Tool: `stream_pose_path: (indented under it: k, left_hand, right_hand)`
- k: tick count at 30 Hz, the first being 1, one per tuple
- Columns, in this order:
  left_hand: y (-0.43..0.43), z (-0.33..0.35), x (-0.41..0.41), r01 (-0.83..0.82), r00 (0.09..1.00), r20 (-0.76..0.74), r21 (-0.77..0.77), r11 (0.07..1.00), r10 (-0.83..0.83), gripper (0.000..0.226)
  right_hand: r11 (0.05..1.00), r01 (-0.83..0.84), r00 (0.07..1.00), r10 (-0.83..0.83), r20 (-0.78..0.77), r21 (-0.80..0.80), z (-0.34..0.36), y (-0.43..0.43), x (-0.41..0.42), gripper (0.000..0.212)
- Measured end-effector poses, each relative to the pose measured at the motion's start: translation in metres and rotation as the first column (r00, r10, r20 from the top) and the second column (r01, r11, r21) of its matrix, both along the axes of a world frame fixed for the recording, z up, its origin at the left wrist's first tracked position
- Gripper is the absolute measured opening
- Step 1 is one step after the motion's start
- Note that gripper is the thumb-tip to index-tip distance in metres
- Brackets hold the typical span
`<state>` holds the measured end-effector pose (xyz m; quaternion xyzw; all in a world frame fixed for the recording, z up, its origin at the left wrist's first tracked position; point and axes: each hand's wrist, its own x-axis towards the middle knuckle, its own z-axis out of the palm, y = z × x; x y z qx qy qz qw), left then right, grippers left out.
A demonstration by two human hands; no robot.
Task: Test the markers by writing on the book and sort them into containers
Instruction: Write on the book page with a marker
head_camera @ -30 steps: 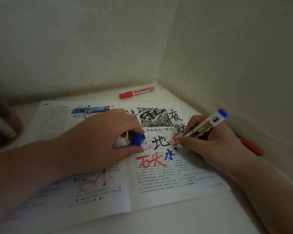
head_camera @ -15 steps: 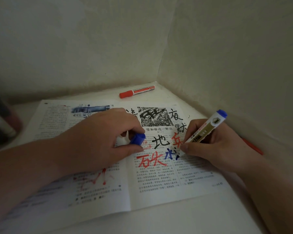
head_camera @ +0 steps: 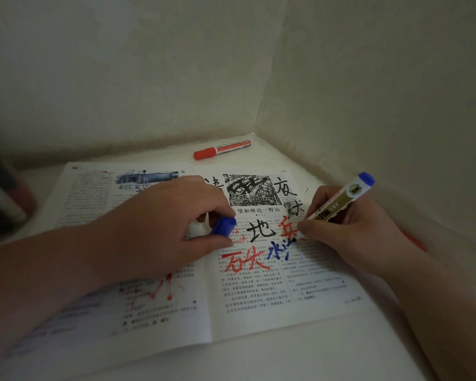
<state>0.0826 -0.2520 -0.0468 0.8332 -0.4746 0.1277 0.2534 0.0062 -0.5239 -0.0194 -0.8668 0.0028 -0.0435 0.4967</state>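
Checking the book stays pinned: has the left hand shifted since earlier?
No. The left hand holds the blue cap at the same spot below the woodcut picture.

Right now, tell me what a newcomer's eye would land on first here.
The open book in the middle stands out, its right page scrawled with big red, black and blue characters. Over it the right hand holds a blue marker tip-down, while the left hand pinches the blue cap near the fold. A capped red marker lies behind the book, near the wall corner.
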Motion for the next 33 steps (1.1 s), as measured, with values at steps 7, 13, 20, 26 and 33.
stream_pose_path:
  k: [7, 13, 20, 26, 33]
  left_hand:
    - [0.001, 0.000, 0.001, -0.005, 1.000, -0.014, 0.016, 1.000, 0.005, 0.031]
    - [0.001, 0.001, 0.000, -0.011, 1.000, -0.022, 0.027, 1.000, 0.011, 0.029]
    - [0.000, 0.002, -0.003, -0.056, 0.992, -0.112, 0.012, 0.998, 0.057, 0.038]
    - [-0.002, 0.004, -0.003, -0.102, 0.979, -0.179, 0.007, 0.995, 0.102, 0.038]
    - [0.002, 0.012, 0.001, -0.145, 0.960, -0.245, -0.005, 0.989, 0.139, 0.024]
  right_hand:
    - [1.000, -0.024, 0.999, 0.024, -0.030, -0.012, -0.001, -0.001, 0.000, 0.026]
    - [0.996, -0.064, 0.997, 0.061, -0.057, -0.059, -0.002, -0.003, 0.000, 0.023]
    - [0.984, 0.000, 0.998, -0.012, 0.065, 0.178, -0.004, -0.001, 0.001, 0.021]
    - [0.924, -0.174, 0.985, 0.156, 0.080, 0.342, 0.031, 0.024, 0.007, 0.018]
    - [0.926, -0.335, 0.941, 0.322, 0.104, 0.172, 0.060, 0.057, 0.039, 0.006]
